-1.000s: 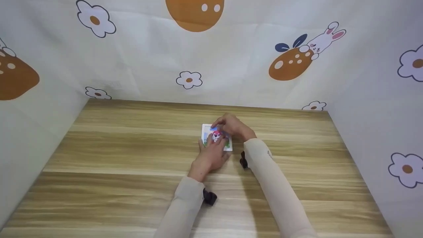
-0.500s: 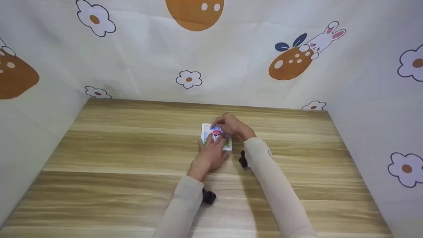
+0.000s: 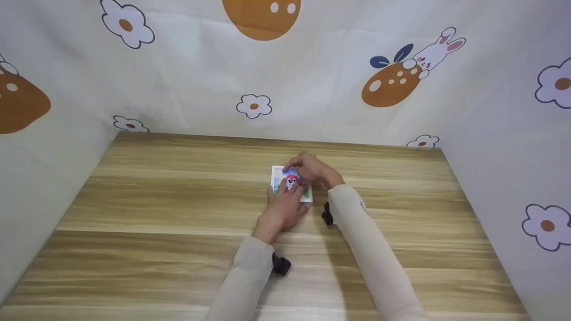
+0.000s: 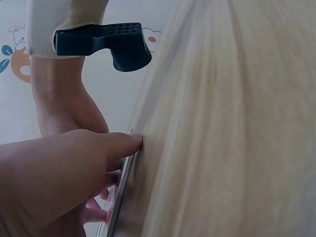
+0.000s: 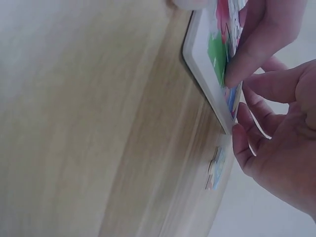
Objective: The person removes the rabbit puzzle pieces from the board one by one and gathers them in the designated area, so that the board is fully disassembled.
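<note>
A small white-framed puzzle board (image 3: 308, 196) with a pink figure, blue sky and green grass lies flat at the middle of the wooden table (image 3: 156, 200). My left hand (image 3: 285, 207) reaches from the near side and presses straight fingers (image 5: 247, 54) onto the picture; its thumb (image 4: 123, 143) lies against the board's edge (image 4: 118, 197). My right hand (image 3: 312, 168) arches over the far right corner, bent fingertips (image 5: 239, 136) touching the board's far edge (image 5: 207, 69). Whether they grip anything is hidden. A loose puzzle piece (image 5: 215, 168) lies on the table just beyond that edge.
Cloth walls printed with flowers, rabbits and orange shapes (image 3: 392, 84) enclose the table at the back and on both sides. Black camera mounts sit on both wrists (image 3: 281, 264), (image 3: 328, 214). Bare tabletop stretches left and right of the board.
</note>
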Demonstrator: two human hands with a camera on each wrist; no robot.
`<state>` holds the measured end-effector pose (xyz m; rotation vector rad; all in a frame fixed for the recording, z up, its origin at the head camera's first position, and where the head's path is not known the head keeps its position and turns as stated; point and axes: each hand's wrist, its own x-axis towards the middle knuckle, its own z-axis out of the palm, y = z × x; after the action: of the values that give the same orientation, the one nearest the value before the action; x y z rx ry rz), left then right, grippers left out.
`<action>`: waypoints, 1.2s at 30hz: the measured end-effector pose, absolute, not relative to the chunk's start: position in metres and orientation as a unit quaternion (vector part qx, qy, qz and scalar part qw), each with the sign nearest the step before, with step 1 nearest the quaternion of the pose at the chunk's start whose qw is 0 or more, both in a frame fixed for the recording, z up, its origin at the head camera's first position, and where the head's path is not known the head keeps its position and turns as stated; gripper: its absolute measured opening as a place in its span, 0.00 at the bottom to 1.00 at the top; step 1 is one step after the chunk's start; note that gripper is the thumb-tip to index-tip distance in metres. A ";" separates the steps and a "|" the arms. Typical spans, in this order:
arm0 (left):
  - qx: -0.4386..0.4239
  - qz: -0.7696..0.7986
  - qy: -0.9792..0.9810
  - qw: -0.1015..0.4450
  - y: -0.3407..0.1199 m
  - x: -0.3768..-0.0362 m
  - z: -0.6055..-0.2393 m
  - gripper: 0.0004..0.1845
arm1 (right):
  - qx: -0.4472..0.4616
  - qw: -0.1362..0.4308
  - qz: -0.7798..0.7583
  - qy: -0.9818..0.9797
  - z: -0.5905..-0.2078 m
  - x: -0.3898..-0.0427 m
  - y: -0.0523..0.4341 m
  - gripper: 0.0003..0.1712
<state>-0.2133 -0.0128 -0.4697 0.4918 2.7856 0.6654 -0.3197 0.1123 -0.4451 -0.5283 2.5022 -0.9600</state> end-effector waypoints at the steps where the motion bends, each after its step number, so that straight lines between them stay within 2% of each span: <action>1: 0.168 0.227 0.952 0.120 -0.013 -0.213 -0.470 0.32 | -0.190 0.203 -0.345 0.896 -0.446 -0.320 0.112 0.29; 6: 0.166 0.229 0.952 0.122 -0.012 -0.214 -0.474 0.32 | -0.192 0.202 -0.347 0.895 -0.449 -0.322 0.113 0.28; 16: 0.189 0.221 0.953 0.087 -0.013 -0.213 -0.477 0.32 | -0.171 0.209 -0.370 0.889 -0.446 -0.320 0.113 0.26; 23: 0.180 0.228 0.951 0.107 -0.014 -0.213 -0.475 0.32 | -0.166 0.228 -0.366 0.887 -0.445 -0.321 0.113 0.26; 36: 0.181 0.230 0.950 0.108 -0.012 -0.213 -0.473 0.32 | -0.187 0.227 -0.364 0.884 -0.445 -0.323 0.114 0.22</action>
<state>-0.2127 -0.0122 -0.4733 0.5322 2.7958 0.6781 -0.3227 0.1142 -0.4446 -0.5149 2.4367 -1.0022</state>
